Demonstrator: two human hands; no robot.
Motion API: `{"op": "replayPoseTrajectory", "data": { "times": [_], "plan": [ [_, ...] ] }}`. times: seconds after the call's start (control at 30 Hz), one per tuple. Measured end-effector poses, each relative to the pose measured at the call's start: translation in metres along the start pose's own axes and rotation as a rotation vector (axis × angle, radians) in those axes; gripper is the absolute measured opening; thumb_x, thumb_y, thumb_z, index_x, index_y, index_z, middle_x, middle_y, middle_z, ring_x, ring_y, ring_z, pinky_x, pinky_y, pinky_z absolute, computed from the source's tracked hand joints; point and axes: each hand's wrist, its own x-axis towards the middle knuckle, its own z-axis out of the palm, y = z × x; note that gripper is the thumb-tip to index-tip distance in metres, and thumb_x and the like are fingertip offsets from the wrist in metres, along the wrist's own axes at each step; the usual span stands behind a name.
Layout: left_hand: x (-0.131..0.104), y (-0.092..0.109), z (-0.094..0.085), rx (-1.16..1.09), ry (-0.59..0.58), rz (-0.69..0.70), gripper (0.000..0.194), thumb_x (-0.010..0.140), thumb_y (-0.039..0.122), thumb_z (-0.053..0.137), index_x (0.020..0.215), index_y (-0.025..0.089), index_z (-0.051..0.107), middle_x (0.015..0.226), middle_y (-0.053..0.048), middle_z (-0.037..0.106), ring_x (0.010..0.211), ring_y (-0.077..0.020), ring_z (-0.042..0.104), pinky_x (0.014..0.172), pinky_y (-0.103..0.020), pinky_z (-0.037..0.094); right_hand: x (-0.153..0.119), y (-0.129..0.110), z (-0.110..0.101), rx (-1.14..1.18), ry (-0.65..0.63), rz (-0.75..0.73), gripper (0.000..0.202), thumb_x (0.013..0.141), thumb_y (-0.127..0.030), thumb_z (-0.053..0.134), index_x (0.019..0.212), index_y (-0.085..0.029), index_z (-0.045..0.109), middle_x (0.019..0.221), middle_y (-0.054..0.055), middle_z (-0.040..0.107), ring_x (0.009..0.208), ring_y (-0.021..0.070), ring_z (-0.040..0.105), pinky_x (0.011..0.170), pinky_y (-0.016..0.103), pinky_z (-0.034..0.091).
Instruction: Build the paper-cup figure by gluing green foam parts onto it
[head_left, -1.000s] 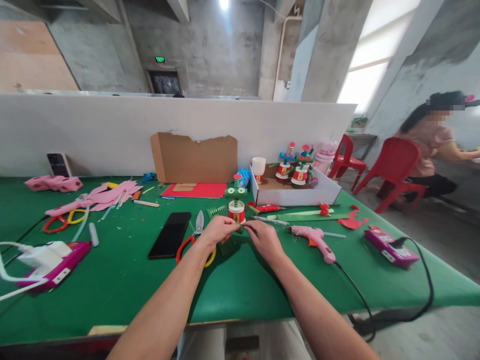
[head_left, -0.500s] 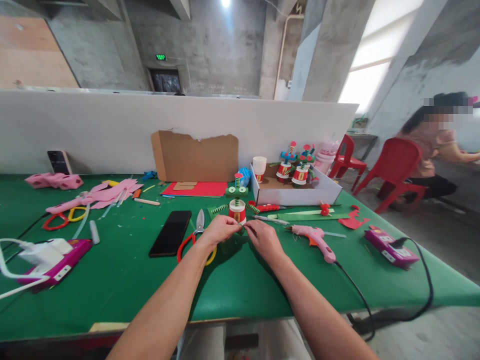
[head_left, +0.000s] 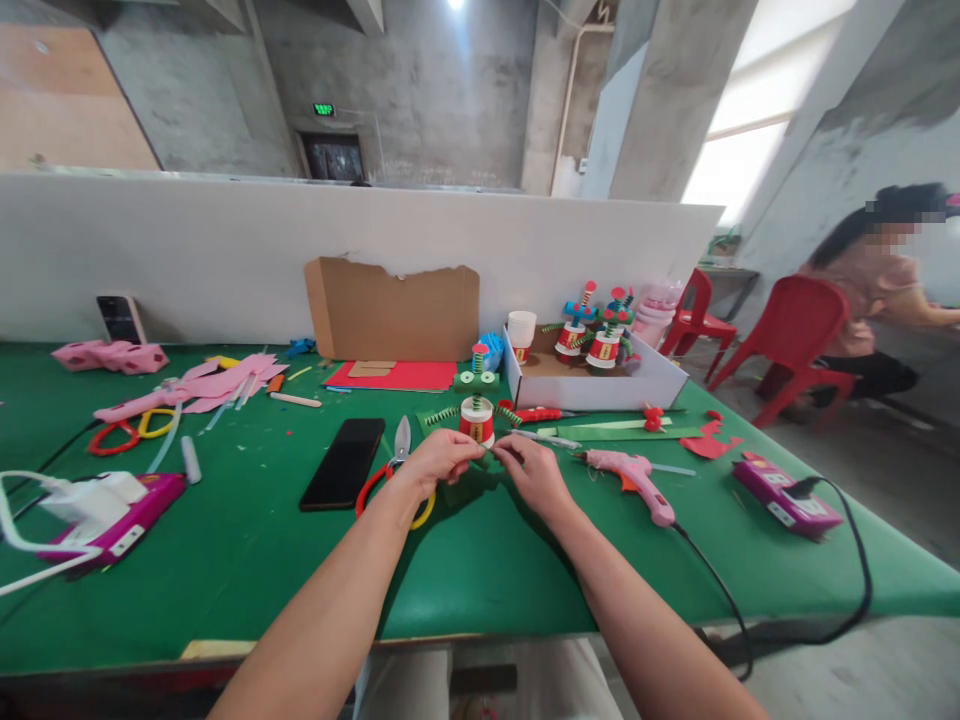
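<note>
Just in front of the paper-cup figure (head_left: pixel 476 408), the left hand (head_left: pixel 437 458) and right hand (head_left: pixel 534 470) pinched a small green piece (head_left: pixel 489 459), mostly hidden by fingertips. Scissors (head_left: pixel 396 462) lay partly under the left wrist; a pink glue gun (head_left: pixel 628 474) rested right of the figure.

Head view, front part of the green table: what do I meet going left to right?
Magenta power strip with white plug → black phone → red and yellow scissors → left hand → right hand → pink glue gun → second magenta power strip.
</note>
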Motion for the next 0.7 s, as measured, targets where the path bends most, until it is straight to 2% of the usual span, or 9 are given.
{"op": "replayPoseTrajectory", "data": {
  "times": [0.2,0.33,0.7],
  "plan": [
    [-0.0003,0.0008,-0.0007,-0.025,0.008,-0.014,0.026,0.072,0.029,0.068,0.056,0.016,0.052,0.032,0.009,0.034,0.032,-0.0044,0.025,0.038,-0.021,0.018,-0.0005,-0.0016,-0.0002,0.111,-0.005,0.084,0.022,0.087,-0.031,0.050,0.081,-0.018,0.066,0.070,0.003,0.066,0.060,0.0143,0.058,0.058,0.024,0.045],
    [0.0008,-0.0002,-0.0004,0.002,0.012,0.004,0.026,0.072,0.029,0.068,0.055,0.016,0.053,0.032,0.009,0.034,0.032,-0.0045,0.026,0.038,-0.021,0.018,-0.0002,-0.0013,0.0000,0.117,-0.015,0.086,0.017,0.082,-0.030,0.056,0.081,-0.018,0.067,0.072,0.003,0.068,0.061,0.0143,0.058,0.060,0.024,0.045],
    [-0.0003,-0.0003,-0.0001,-0.010,0.000,0.012,0.023,0.072,0.025,0.064,0.054,0.016,0.052,0.032,0.009,0.035,0.032,-0.0045,0.026,0.037,-0.020,0.018,-0.0007,-0.0002,-0.0007,0.100,-0.019,0.086,0.020,0.085,-0.030,0.053,0.078,-0.018,0.067,0.066,0.001,0.064,0.057,0.0141,0.054,0.057,0.024,0.042]
  ]
}}
